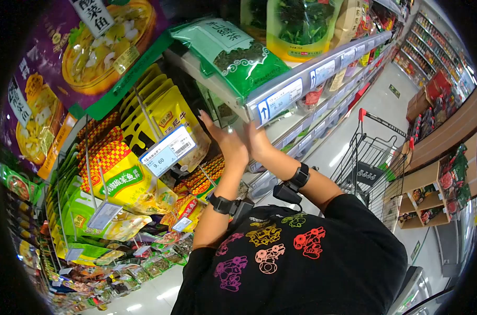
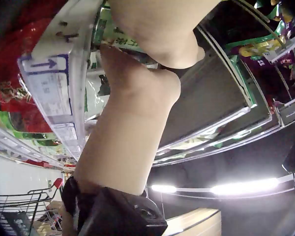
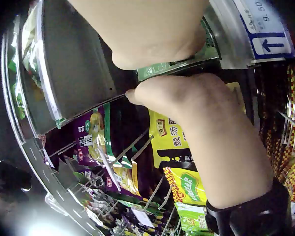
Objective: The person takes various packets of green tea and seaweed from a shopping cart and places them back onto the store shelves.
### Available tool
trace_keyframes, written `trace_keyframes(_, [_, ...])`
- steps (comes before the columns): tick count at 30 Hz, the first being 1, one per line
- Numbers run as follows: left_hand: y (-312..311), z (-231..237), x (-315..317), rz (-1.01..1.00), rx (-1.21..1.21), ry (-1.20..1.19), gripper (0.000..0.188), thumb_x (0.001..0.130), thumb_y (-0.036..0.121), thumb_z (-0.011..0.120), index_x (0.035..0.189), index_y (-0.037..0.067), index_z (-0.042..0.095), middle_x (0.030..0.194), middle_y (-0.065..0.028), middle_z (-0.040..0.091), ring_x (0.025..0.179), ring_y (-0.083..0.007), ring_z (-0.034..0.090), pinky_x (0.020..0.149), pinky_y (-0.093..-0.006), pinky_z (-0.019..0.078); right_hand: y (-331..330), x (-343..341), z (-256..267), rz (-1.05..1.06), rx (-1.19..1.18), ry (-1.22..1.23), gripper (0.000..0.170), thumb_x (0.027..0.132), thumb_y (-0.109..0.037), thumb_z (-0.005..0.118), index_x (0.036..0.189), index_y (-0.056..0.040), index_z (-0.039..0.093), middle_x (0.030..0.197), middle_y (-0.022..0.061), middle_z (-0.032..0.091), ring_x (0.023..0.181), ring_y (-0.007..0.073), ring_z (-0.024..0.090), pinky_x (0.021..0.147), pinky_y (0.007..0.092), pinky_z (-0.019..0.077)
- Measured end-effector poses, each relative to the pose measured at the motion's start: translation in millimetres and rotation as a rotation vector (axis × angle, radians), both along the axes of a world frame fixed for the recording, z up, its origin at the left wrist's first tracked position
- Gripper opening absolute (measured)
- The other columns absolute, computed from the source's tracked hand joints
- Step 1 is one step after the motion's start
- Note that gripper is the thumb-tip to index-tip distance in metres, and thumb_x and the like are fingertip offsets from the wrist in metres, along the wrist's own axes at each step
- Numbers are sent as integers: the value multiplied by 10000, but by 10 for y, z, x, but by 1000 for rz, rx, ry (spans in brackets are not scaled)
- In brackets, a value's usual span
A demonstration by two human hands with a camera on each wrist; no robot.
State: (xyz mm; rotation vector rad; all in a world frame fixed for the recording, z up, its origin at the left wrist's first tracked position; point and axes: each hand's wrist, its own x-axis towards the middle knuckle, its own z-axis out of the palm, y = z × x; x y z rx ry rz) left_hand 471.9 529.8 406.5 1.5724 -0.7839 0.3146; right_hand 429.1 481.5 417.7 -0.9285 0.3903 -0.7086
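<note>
Several racks of hanging food packets stand on the person's left of the white price rail with a blue arrow label (image 1: pixel 283 100). Nearest are shiny yellow pouches with a red label (image 1: pixel 176 113); lower down hang yellow pouches with red-checked tops (image 1: pixel 112 168). A white-and-blue rectangular price card marked 9.60 (image 1: pixel 167 150) juts out in front of these, left of the rail. Large purple pouches picturing a bowl of soup (image 1: pixel 94 47) hang further left. One large green-and-white plastic packet (image 1: pixel 243 58) lies at the rail's near end, above the hands, limiting access from the top.

The rail fronts a tiered metal shelf. To its right are a glossy white floor (image 1: pixel 380 97) and a black wire shopping cart with red fittings (image 1: pixel 368 175); stocked shelves (image 1: pixel 430 44) stand well beyond.

Beneath the rail's near end is a pale-green flat plastic packet with a dark section (image 3: pixel 157 71), only partly exposed. The bare left hand (image 1: pixel 230 147) and bare right hand (image 1: pixel 256 142) are raised together beside it, under the rail corner. Most fingers are hidden; I cannot tell how far either grip is open, or whether it has hold of the packet.
</note>
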Motion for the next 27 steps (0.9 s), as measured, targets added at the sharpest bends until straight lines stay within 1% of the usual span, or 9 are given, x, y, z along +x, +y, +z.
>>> trace_keyframes(4, [39, 111, -230, -217, -179, -48, 811, 844, 571, 176, 1317, -62, -6, 1388, -235, 0, 1297, -327, 2, 1037, -411, 5, -49, -134, -8, -17, -32, -223, 520, 910, -393, 256, 1235, 1, 349, 1242, 67, 404, 1166, 161, 331, 999, 309, 205])
trace_keyframes(7, [22, 73, -412, -369, -148, -41, 816, 842, 576, 167, 1316, -67, -2, 1387, -236, 15, 1296, -329, 12, 1036, -411, 7, -46, -378, -45, -130, -30, -262, 551, 909, -377, 208, 1302, 8, 242, 1357, 109, 265, 1270, 189, 195, 1039, 335, 118])
trace_keyframes(8, [23, 63, -490, -442, -95, 57, 865, 797, 654, 191, 1342, 6, 16, 1407, -158, 33, 1298, -297, 26, 1030, -405, 43, -72, -476, -66, -134, -6, -288, 559, 908, -378, 204, 1313, 7, 216, 1374, 114, 230, 1283, 195, 165, 1043, 338, 109])
trace_keyframes(12, [-137, 154, -1006, -640, -93, 45, 877, 783, 668, 178, 1347, 18, 4, 1414, -153, -15, 1305, -278, -47, 1022, -437, -55, -151, -1062, -94, -211, -49, -387, 643, 875, -462, 222, 1334, -15, 171, 1399, 116, 174, 1303, 205, 115, 1054, 361, 60])
trace_keyframes(13, [-175, 159, -1173, -710, -75, 91, 913, 781, 668, 170, 1327, -37, -26, 1398, -210, -21, 1300, -312, -26, 1032, -425, -11, -184, -1234, -117, -241, -78, -403, 672, 860, -495, 232, 1334, -21, 179, 1399, 115, 177, 1303, 202, 115, 1055, 367, 53])
trace_keyframes(17, [-421, -26, -1745, -970, 114, -117, 930, 772, 678, 183, 1326, -36, -36, 1398, -210, -26, 1292, -342, -68, 1021, -470, -32, -329, -1949, -487, -576, -172, -306, 673, 859, -502, 247, 1341, -37, 177, 1396, 116, 184, 1307, 195, 93, 1052, 364, 21])
trace_keyframes(21, [-524, -490, -2464, -1283, 253, -171, 900, 795, 644, 185, 1319, -53, -35, 1396, -215, -29, 1281, -385, -67, 1012, -496, -40, -197, -2943, -1244, -1138, -332, 352, 534, 885, -256, 344, 1326, 1, 186, 1381, 157, 200, 1290, 241, 161, 1032, 365, 174])
trace_keyframes(23, [-523, -813, -2833, -1430, 283, -168, 878, 804, 629, 195, 1324, -46, -15, 1395, -220, -14, 1285, -383, -42, 1008, -505, -26, 14, -3449, -1501, -1335, -355, 857, 647, 793, -221, 503, 1302, 40, 201, 1328, 211, 263, 1254, 316, 223, 1020, 393, 195])
trace_keyframes(27, [-400, -1244, -3499, -1599, 447, -315, 835, 813, 605, 223, 1337, -16, 30, 1396, -215, 36, 1291, -376, 3, 1000, -524, -1, 507, -4423, -1963, -1237, -425, 1730, 727, 694, -256, 602, 1252, 59, 258, 1246, 262, 333, 1194, 360, 299, 986, 431, 241])
